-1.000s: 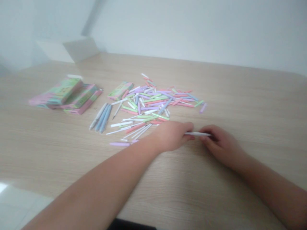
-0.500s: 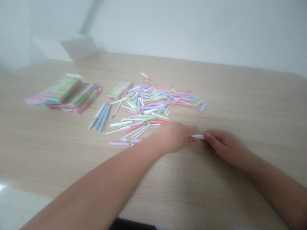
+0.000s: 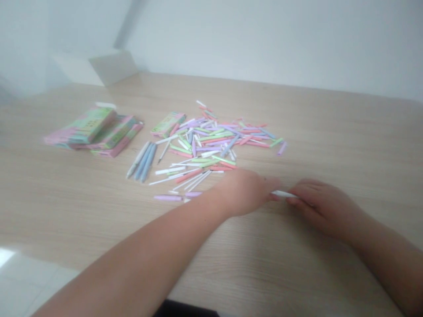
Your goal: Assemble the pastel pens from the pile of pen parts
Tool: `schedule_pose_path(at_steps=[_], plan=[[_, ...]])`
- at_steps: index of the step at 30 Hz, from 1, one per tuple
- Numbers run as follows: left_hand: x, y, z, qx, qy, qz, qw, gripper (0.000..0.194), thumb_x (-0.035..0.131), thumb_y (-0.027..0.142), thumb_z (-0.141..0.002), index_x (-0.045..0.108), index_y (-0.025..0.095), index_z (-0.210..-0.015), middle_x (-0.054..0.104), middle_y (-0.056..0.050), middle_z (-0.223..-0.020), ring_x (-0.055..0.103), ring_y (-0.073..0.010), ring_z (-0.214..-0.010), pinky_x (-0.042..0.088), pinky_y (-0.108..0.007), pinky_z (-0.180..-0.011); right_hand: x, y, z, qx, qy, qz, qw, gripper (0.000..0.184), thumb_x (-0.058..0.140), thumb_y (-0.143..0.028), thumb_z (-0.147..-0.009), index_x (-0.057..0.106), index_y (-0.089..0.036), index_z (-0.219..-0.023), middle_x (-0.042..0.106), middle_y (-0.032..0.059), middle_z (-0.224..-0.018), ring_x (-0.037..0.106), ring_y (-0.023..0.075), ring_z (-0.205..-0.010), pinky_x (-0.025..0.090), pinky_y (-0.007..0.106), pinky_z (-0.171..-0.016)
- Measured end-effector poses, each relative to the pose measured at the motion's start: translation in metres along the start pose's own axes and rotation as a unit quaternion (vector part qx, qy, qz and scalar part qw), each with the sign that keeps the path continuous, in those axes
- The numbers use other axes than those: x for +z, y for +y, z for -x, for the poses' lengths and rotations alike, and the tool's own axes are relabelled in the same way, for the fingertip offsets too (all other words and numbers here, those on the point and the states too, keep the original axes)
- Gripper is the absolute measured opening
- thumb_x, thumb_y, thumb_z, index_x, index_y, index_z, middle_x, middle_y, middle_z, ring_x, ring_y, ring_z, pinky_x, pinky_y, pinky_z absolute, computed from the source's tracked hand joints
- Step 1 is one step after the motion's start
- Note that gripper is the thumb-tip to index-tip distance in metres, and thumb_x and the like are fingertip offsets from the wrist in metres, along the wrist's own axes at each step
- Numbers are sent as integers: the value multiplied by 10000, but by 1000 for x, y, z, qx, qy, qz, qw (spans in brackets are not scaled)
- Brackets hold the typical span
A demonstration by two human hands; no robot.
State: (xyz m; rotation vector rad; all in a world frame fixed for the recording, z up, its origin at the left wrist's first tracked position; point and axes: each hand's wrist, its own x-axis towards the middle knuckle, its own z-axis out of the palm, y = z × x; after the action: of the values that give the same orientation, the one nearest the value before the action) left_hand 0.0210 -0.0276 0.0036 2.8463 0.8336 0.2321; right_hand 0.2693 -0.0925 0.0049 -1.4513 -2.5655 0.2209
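The desk (image 3: 337,141) showed matt wood grain; boxes (image 3: 94,125) toward its left edge looked like card, the held pen (image 3: 283,193) smooth plastic.

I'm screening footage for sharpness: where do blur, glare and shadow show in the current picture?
Head view: soft and hazy overall, the boxes at left smeared; head view: bright glare on the floor at lower left; head view: soft shadow on the table below the right hand, and the white stick between it and the left hand lacks fine detail.
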Motion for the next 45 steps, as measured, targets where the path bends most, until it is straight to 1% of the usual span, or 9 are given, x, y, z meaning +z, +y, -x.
schedule_pose_path(at_steps=[5,11,13,15,19,22,28,40,45], plan=[[-5,3,-1,23,7,6,1000,368,426,501,-1028,630,262,-1220,717,-89,-868,681,-268,-784,465,-346,-684,-6,-6,2,102,-55,-177,977,462,446,-542,-1024,642,-232,-743,641,35,-682,596,204,-660,447,339,-620],[-18,2,5,41,115,149,981,264,578,442,-980,671,230,-1107,728,-106,-1106,674,-279,-1042,500,-402,-884,3,-8,-2,244,-59,-457,853,569,511,-707,-936,682,-209,-720,664,49,-645,588,182,-587,469,315,-568],[-19,0,3,-42,208,311,926,328,610,489,-952,645,234,-1155,703,-97,-1225,662,-243,-1101,506,-372,-928,10,-11,-3,273,-16,-514,813,547,540,-714,-916,685,-208,-765,674,49,-661,591,179,-581,467,312,-558],[-17,-3,-2,-126,260,490,822,393,526,551,-973,617,216,-1158,701,-107,-1227,678,-220,-1068,535,-353,-890,16,-18,-5,286,-3,-543,790,524,551,-692,-923,676,-205,-778,674,45,-663,596,176,-583,470,312,-564],[-12,-4,-7,-150,189,724,646,614,258,696,-989,586,198,-1138,697,-141,-1256,682,-244,-1121,566,-400,-879,22,-36,-9,300,16,-585,753,511,515,-667,-955,628,-207,-763,660,36,-651,601,170,-583,498,319,-591],[-12,4,-4,-154,124,771,606,722,132,741,-966,574,192,-1121,688,-163,-1263,665,-279,-1183,568,-440,-886,24,-45,-12,304,44,-598,740,502,491,-680,-955,587,-220,-782,672,39,-696,620,178,-612,528,329,-611],[-17,17,3,-168,113,755,624,735,-25,713,-949,517,217,-972,676,-134,-1125,655,-272,-1168,575,-447,-870,25,-51,-15,287,13,-593,752,523,512,-699,-938,635,-217,-778,692,62,-726,655,196,-649,558,343,-637],[-16,-1,0,-183,214,756,591,583,61,670,-971,270,218,-668,402,-23,-614,564,-180,-674,573,-432,-798,19,-51,-7,208,37,-361,908,453,430,-647,-1003,654,-253,-1020,686,44,-840,660,215,-750,571,377,-725],[-18,-6,1,-214,208,706,642,565,15,656,-969,244,229,-678,332,-8,-590,549,-189,-648,571,-447,-782,18,-52,-3,163,2,-261,951,336,539,-552,-986,631,-259,-1124,702,66,-991,663,237,-858,572,384,-738]])
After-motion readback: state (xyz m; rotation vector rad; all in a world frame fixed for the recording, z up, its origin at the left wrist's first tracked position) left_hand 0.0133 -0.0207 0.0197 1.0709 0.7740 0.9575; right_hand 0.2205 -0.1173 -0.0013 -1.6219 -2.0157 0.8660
